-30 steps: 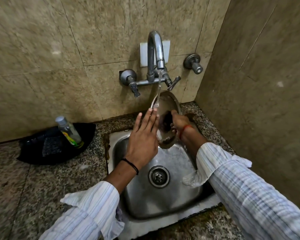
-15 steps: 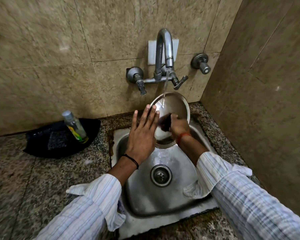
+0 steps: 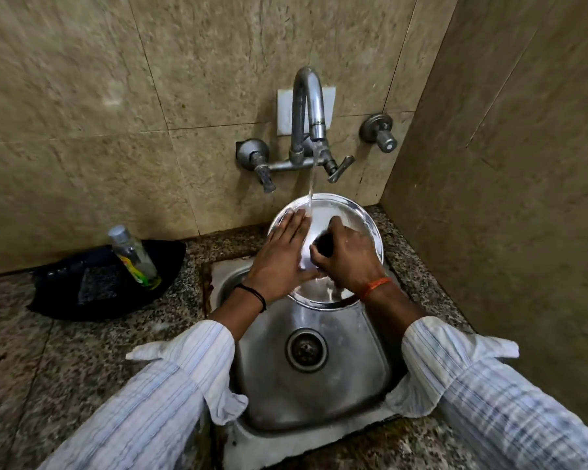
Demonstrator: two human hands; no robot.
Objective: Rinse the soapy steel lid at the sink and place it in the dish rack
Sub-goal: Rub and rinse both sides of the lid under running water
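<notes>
A round steel lid (image 3: 350,212) is held nearly flat above the back of the steel sink (image 3: 364,385), its top side facing up. A thin stream of water from the wall tap (image 3: 308,106) falls on the lid's far left part. My right hand (image 3: 348,257) is closed around the lid's black knob in the middle. My left hand (image 3: 280,251) lies flat on the lid's left side, fingers stretched out and touching the surface beside the stream. No dish rack is in view.
A black tray (image 3: 65,296) with a clear soap bottle (image 3: 134,257) rests on the speckled granite counter (image 3: 48,368) to the left of the sink. A tiled wall stands close on the right. A separate valve (image 3: 379,132) sticks out of the back wall.
The lid has tipped from nearly upright to nearly flat under the stream. My left hand has slid over onto the lid's surface, and my right hand has turned on top of the knob.
</notes>
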